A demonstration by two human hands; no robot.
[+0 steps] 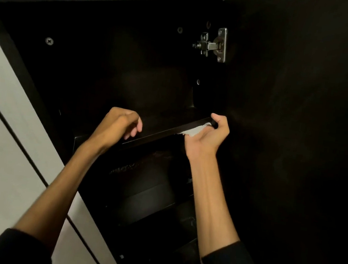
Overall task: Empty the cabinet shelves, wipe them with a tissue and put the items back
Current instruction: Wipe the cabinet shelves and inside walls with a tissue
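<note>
The right hand (209,134) clamps a tissue (196,131) against the shelf (164,130) edge; the left hand (121,125) hovers loosely curled, holding nothing.

no readable text, labels or numbers anywhere

We see the dark cabinet (106,35) standing open, its upper shelf (169,129) bare, a crumpled white tissue (195,131) pressed against the shelf's front edge near its right end.
</note>
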